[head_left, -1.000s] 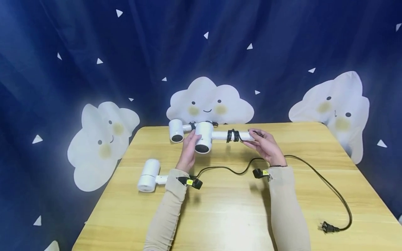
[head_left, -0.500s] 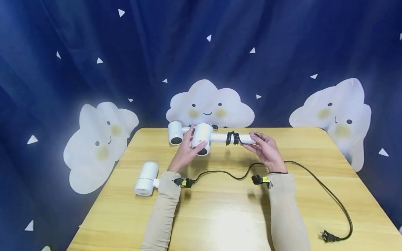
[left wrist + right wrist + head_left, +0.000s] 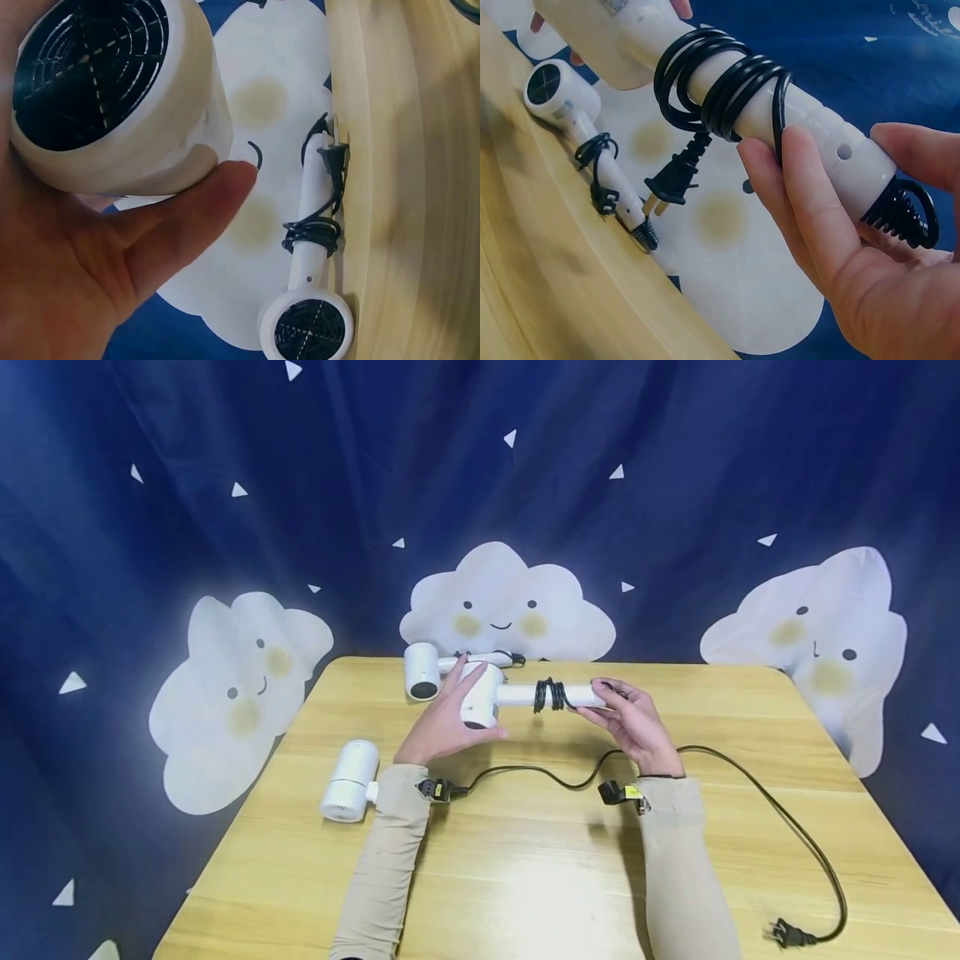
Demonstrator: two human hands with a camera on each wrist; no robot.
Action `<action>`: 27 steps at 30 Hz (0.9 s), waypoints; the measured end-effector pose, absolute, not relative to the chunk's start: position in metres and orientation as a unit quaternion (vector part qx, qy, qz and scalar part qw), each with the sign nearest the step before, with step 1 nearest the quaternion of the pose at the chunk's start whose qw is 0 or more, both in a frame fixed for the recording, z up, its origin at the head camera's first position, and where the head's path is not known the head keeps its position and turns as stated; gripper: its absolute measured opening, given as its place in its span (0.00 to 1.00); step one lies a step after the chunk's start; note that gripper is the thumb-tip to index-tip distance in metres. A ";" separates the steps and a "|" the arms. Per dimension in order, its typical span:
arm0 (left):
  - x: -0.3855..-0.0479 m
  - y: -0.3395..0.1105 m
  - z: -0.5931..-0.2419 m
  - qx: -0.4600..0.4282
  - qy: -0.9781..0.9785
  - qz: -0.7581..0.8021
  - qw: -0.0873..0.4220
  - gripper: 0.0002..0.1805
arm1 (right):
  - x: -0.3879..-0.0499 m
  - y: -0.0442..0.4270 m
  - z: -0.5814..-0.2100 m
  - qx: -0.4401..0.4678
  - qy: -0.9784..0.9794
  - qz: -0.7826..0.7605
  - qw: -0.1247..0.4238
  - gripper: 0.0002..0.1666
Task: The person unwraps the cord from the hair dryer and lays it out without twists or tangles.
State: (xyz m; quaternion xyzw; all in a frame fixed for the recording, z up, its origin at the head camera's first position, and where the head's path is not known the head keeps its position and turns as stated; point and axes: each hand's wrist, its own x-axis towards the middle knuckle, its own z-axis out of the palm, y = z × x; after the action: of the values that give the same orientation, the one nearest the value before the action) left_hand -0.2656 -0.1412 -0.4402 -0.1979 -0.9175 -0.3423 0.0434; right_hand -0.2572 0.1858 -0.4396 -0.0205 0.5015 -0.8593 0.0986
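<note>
A white hair dryer (image 3: 517, 695) is held up over the table (image 3: 525, 877), near the middle of the frame. Both hands have it. The left hand (image 3: 442, 731) has its fingers and thumb spread around the fat head, one on each side. The right hand (image 3: 637, 727) pinches the far end of the thin handle. Holding it at both ends probably helps because the head looks like the heavy part and could tip down. The black cord (image 3: 550, 696) is wound around the handle, likely so it does not dangle. Its plug (image 3: 669, 178) sticks out beside the loops.

The handle is the long part. It lies almost flat across the frame, with the head at the left and the handle end pointing right. The head sits crossways on it, and its dark, round end faces the bottom of the frame.

A second dryer (image 3: 422, 672) lies just behind, at the back edge of the table, pointing the same way. A third dryer (image 3: 351, 777) lies at the left of the frame. A long loose cord (image 3: 780, 814) curves off to the lower right; the sleeve (image 3: 390, 860) hides whether it joins that third one.
</note>
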 end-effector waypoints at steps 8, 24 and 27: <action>-0.265 -0.145 -0.440 -0.209 -0.923 -0.321 0.042 0.64 | -0.257 0.188 -0.441 -0.035 0.496 -0.857 0.131 0.14; -0.268 -0.150 -0.437 -0.212 -0.921 -0.320 0.061 0.54 | -0.255 0.196 -0.442 -0.073 0.508 -0.841 0.175 0.07; -0.266 -0.151 -0.433 -0.207 -0.918 -0.331 0.061 0.54 | -0.255 0.204 -0.445 -0.107 0.495 -0.842 0.186 0.17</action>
State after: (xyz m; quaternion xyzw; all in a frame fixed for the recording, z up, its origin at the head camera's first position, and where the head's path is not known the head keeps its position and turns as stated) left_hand -0.2662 -0.1507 -0.4331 -0.2075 -0.9185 -0.3311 0.0609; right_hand -0.2550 0.2038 -0.4453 -0.1068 0.4950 -0.8419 0.1863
